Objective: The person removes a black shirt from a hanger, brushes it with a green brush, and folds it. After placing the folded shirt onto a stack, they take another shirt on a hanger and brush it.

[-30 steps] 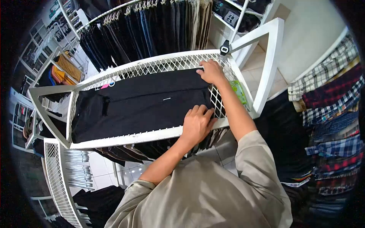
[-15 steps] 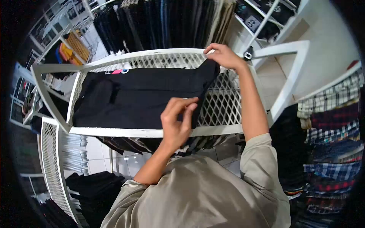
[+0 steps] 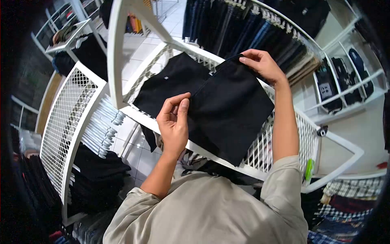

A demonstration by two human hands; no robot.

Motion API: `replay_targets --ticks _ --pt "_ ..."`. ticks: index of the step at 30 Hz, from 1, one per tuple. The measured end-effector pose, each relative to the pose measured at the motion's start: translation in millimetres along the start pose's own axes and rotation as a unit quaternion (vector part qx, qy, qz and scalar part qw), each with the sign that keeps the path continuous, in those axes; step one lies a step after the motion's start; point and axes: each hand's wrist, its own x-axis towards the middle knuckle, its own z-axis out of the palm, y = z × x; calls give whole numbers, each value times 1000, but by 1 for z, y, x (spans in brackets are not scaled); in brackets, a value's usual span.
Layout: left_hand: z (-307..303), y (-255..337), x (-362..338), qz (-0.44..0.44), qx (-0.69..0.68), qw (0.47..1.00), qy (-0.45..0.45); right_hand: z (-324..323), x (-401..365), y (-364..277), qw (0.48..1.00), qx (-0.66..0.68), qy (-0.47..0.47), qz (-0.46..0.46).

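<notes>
Both hands are on the black garment [image 3: 227, 110] — the left hand [image 3: 174, 122] pinches its folded edge at centre, thumb against fingers, and the right hand [image 3: 263, 65] pinches the far corner up at 1 o'clock. The cloth is doubled over and half lifted, its other end flat on the white mesh rack [image 3: 308, 134]. Dark trousers [image 3: 243, 28] hang at 12 — white hangers [image 3: 101, 130] at 9.

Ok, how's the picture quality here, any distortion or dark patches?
Head view: strong fisheye bends the white rack; corners vignette to black; the black garment, pinched by left hand and right hand, shows little fold detail; both hands look sharp.
</notes>
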Motion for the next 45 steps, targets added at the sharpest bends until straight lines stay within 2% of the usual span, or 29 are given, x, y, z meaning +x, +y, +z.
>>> replay_targets --ticks 2,3,6,8,10,12,14,16,17,21,23,26,28,30,31,36,38,39,40,42,43,44,45 --pt "-26 2 18 18 18 999 19 31 43 -3 995 -47 29 -88" --pt "-38 5 26 16 44 998 29 46 60 -8 995 -51 45 -76" --pt "-72 7 48 13 111 991 73 83 114 -5 994 -17 16 -104" --pt "-92 4 63 60 194 975 95 116 136 -12 983 -125 102 -92" --pt "-103 6 74 51 241 962 118 146 137 -28 972 -156 138 -107" --pt "-111 2 80 77 386 914 102 174 153 -12 952 -221 177 -114" --pt "-120 -10 79 91 422 897 97 194 161 12 936 -256 181 -159" --pt "-127 -19 76 105 559 820 64 210 162 30 899 -269 226 -263" --pt "-131 -26 73 107 572 811 52 214 159 34 887 -286 247 -267" --pt "-129 -21 73 89 577 811 47 214 152 35 894 -258 278 -240" --pt "-128 -16 74 49 578 813 60 207 152 40 858 -344 309 -224" --pt "-132 -18 73 64 606 791 47 205 141 36 866 -354 288 -203" --pt "-133 -22 74 72 592 801 39 202 138 25 865 -358 292 -197" --pt "-133 -21 76 68 561 824 39 196 138 22 940 -222 199 -165" --pt "-132 -19 76 69 549 832 43 198 134 17 948 -195 204 -145" --pt "-133 -22 74 74 539 839 13 188 112 5 953 -117 234 -153" --pt "-131 -21 73 94 601 794 -4 185 95 -15 957 -131 211 -150" --pt "-131 -22 71 80 592 802 -12 182 94 -14 958 -134 185 -174" --pt "-131 -24 70 89 591 802 -15 177 93 -16 971 -121 145 -146" --pt "-130 -28 68 167 593 787 12 173 84 -24 950 -105 182 -232" --pt "-131 -30 66 151 580 800 9 168 72 -29 943 -69 203 -253" --pt "-133 -27 66 182 576 797 1 160 56 -33 941 -66 214 -253" --pt "-130 -17 63 151 527 836 8 151 38 -37 942 -8 204 -266"
